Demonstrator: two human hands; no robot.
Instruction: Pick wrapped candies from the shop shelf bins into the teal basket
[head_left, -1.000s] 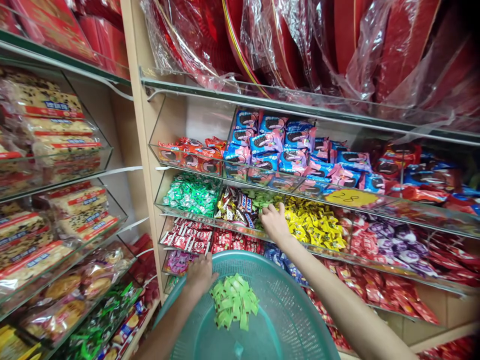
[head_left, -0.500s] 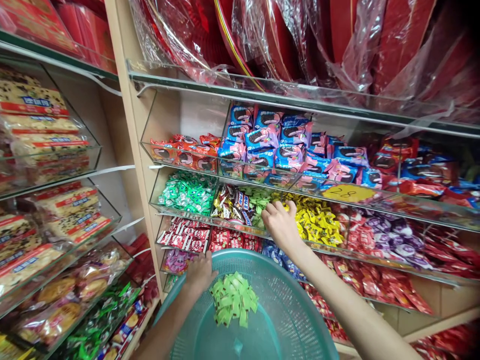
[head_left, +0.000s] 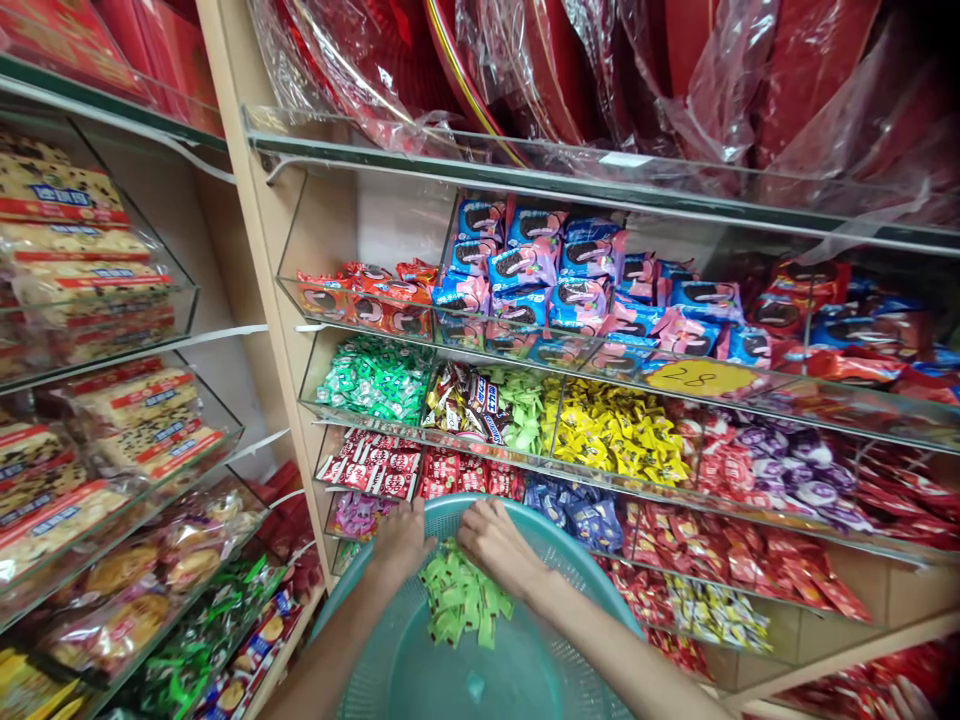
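Note:
A green plastic basket (head_left: 600, 585) with perforated sides is in front of me. My left hand (head_left: 401, 545) grips its far left rim. A pile of light green wrapped candies (head_left: 469, 600) lies on the basket floor. Over the far part of the basket, my right hand (head_left: 495, 545) has its fingers curled downward at the pile's upper edge. Green wrappers show just below these fingers, but whatever is inside them is hidden. More light green candies (head_left: 523, 400) sit in a shelf compartment beyond, beside chocolate bars in brown wrappers (head_left: 480, 400) and yellow-wrapped candies (head_left: 622, 430).
Clear-fronted shelves hold green candies (head_left: 375, 380), blue-and-pink cookie packs (head_left: 525, 265) and dark blue packets (head_left: 577, 510). A yellow price tag (head_left: 701, 377) reads 28. Packaged cakes (head_left: 67, 240) fill the left shelves. Red plastic-wrapped items (head_left: 540, 80) stand above.
My right hand has moved from the light green candy compartment down and left into the basket, beside the pile. My left hand remains on the rim.

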